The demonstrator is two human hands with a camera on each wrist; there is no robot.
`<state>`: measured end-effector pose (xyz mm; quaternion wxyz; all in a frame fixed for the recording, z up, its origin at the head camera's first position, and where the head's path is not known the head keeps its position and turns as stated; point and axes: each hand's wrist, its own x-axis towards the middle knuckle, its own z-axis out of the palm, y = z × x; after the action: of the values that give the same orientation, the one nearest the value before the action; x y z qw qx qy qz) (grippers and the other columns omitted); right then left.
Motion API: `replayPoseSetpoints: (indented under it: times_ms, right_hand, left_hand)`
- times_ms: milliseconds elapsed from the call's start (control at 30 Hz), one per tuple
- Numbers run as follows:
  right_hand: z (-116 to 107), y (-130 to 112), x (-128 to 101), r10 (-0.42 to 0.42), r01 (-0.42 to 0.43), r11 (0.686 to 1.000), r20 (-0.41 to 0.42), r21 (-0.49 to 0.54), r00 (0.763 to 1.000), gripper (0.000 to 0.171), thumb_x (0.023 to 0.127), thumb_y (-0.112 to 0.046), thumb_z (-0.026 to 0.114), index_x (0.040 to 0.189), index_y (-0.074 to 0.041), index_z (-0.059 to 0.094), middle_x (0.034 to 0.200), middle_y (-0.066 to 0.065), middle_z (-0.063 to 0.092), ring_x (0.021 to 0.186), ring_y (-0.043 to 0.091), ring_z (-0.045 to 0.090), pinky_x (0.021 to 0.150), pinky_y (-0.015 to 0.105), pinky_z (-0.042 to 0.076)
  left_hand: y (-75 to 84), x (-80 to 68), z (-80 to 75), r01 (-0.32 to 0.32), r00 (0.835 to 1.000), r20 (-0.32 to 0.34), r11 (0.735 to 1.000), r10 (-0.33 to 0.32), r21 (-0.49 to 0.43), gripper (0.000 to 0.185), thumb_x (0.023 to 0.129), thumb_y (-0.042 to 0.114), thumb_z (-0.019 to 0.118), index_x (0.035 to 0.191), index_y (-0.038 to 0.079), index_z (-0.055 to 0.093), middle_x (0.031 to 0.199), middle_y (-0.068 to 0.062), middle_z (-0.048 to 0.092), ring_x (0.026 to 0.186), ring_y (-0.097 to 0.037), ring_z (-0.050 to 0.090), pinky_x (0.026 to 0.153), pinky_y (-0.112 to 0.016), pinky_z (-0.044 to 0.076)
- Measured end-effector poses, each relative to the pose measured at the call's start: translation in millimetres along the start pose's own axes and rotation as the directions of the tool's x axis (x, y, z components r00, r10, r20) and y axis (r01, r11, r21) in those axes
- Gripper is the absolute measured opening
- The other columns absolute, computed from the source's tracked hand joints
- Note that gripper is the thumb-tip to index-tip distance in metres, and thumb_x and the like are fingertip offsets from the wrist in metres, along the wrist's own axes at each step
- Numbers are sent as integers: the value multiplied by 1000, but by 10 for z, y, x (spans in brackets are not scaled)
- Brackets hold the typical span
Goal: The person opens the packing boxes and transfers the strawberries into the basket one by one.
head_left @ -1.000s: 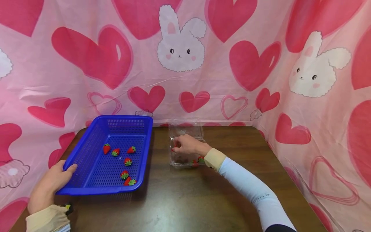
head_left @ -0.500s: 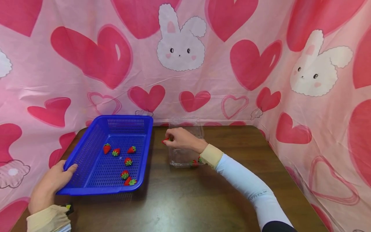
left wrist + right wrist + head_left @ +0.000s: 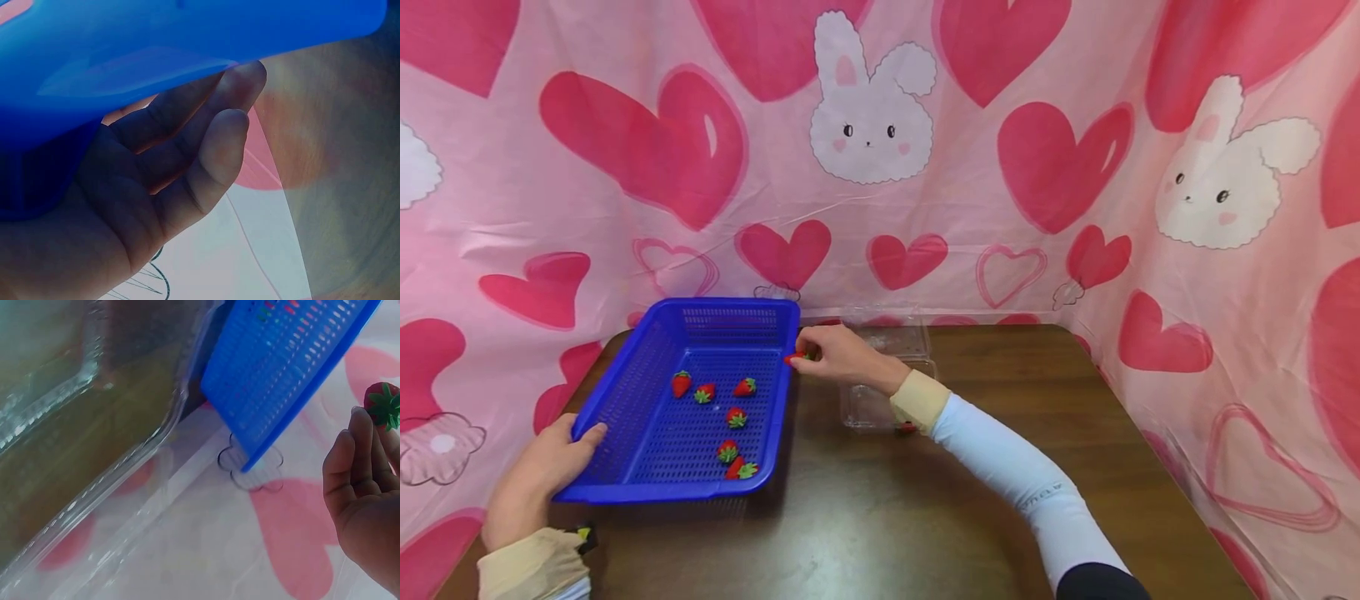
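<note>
My left hand (image 3: 552, 460) grips the near left corner of a blue plastic basket (image 3: 772, 417), its thumb over the rim. In the left wrist view, the other fingers (image 3: 224, 147) lie below the rim. Several red strawberries with green leaves, one of them a strawberry (image 3: 681, 383) at the left, lie scattered on the basket's floor. Between thumb and fingertips, my right hand (image 3: 847, 357) pinches another strawberry (image 3: 382, 403) at the basket's right rim. Behind that hand stands a clear plastic clamshell box (image 3: 868, 410) with its lid up, partly hidden by the forearm.
A bit of red (image 3: 907, 427) shows at the clamshell's near right corner, under the right sleeve. The brown wooden table (image 3: 880, 517) is bounded by a pink cloth backdrop (image 3: 970, 200) with hearts and rabbits, close behind the basket and box.
My right hand has come out of the clamshell with a strawberry and moved left to the basket's right rim. The left hand has kept its grip on the basket.
</note>
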<state>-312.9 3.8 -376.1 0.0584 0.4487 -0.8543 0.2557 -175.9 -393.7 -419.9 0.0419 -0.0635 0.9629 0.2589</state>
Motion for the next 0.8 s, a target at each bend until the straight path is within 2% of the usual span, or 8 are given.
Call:
replayPoseSetpoints:
  times_ms: [133, 300, 500, 667, 800]
  right_hand:
    - [65, -100, 75, -26, 26, 1000, 36, 15, 999, 16, 90, -29, 68, 92, -14, 63, 80, -3, 64, 69, 6, 54, 64, 14, 44]
    - [182, -201, 194, -72, 74, 997, 67, -30, 995, 18, 91, -30, 66, 93, -13, 64, 84, -3, 66, 72, 6, 54, 66, 13, 42]
    - [308, -307, 301, -76, 82, 995, 108, -56, 991, 18, 91, -31, 67, 92, -14, 63, 82, -1, 64, 71, 7, 52, 64, 14, 39]
    - [451, -380, 342, -89, 115, 981, 162, -157, 983, 20, 93, -35, 64, 91, -16, 64, 78, -2, 62, 70, 7, 51, 61, 17, 37]
    - [572, -436, 335, -113, 175, 944, 224, -280, 968, 22, 92, -39, 64, 95, -17, 65, 84, -6, 65, 77, 8, 58, 65, 22, 42]
  left_hand:
    - [0, -10, 7, 8, 1000, 10, 1000, -8, -8, 56, 103, 33, 38, 121, -20, 37, 94, -35, 58, 81, -40, 59, 69, -42, 46]
    - [11, -15, 10, 3, 1000, -4, 1000, -3, -9, 53, 103, 32, 39, 119, -19, 39, 91, -31, 59, 79, -37, 59, 66, -36, 44]
    - [28, -6, 2, -1, 1000, -9, 1000, 0, -15, 54, 103, 31, 39, 120, -20, 38, 93, -33, 59, 79, -37, 60, 66, -36, 45]
    - [21, -6, 8, 0, 1000, -9, 1000, 0, -15, 55, 103, 32, 39, 120, -20, 38, 94, -34, 58, 81, -40, 59, 68, -40, 46]
    - [26, -17, 15, 4, 1000, -16, 1000, -4, -13, 52, 103, 32, 38, 117, -18, 41, 91, -31, 59, 81, -38, 59, 67, -37, 43]
